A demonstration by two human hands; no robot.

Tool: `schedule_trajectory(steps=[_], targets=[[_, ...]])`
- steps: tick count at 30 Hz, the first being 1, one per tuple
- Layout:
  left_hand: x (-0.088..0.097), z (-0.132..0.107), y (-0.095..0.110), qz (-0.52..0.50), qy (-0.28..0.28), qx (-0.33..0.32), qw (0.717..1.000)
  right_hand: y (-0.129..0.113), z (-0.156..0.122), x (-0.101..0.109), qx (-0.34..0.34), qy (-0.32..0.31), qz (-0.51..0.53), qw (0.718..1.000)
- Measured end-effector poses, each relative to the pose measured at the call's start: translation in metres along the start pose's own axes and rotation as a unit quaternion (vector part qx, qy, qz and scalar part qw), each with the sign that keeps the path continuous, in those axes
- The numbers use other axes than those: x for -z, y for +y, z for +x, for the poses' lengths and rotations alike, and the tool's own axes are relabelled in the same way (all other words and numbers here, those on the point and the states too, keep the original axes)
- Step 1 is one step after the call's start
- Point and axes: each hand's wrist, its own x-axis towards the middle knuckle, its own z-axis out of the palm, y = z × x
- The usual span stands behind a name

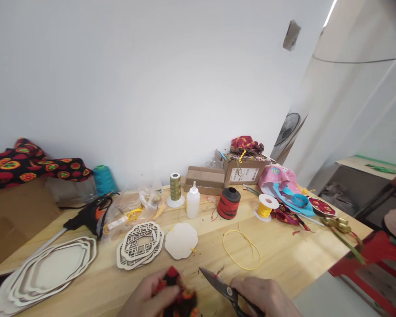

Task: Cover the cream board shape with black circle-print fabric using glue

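Observation:
My left hand [152, 294], low in the view, pinches a piece of black, red and orange patterned fabric [175, 293]; its lower part runs out of the frame. To its right, my right hand [262, 294] grips a pair of black-handled scissors [221, 286], blades pointing up and left, looking closed and apart from the fabric. Just beyond the hands lie a white scalloped panel [181, 241] with yellow bits at its edge and a loop of yellow cord [242, 267]. Small dark and red scraps are scattered near the scissor tip.
Left are stacked pale frames [56, 268], lattice panels [141, 242] and a glue gun [86, 218]. Farther back stand a glue bottle [193, 203], an olive thread spool [175, 188], a red cord spool [229, 204], a yellow spool [265, 207] and cardboard boxes [246, 171]. A red stool [366, 259] stands right.

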Motion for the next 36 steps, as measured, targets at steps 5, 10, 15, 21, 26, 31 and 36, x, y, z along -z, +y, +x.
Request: schedule_trajectory(steps=[5,10,15,21,26,31,36], targets=[[-0.002,0.003,0.014,0.142,0.069,-0.086,0.984,0.000,-0.003,0.008,0.062,-0.025,-0.172,0.983],[-0.032,0.008,0.024,0.305,0.027,-0.032,0.952,-0.009,0.001,0.020,0.150,-0.016,-0.252,0.956],[-0.037,0.019,0.025,0.283,-0.150,-0.034,0.947,-0.014,0.003,0.028,0.160,-0.032,-0.257,0.953],[-0.027,0.024,0.025,0.214,0.036,-0.078,0.973,-0.007,0.005,0.021,0.078,-0.052,-0.223,0.970],[-0.021,0.018,0.026,0.136,0.076,-0.047,0.987,-0.007,0.014,0.023,-0.002,-0.076,-0.171,0.982],[-0.034,0.014,0.013,0.130,0.028,-0.026,0.991,-0.018,0.021,0.025,0.045,0.083,0.000,0.996],[-0.049,0.018,0.007,0.127,-0.021,-0.018,0.992,-0.023,0.026,0.002,0.114,0.169,0.251,0.946]])
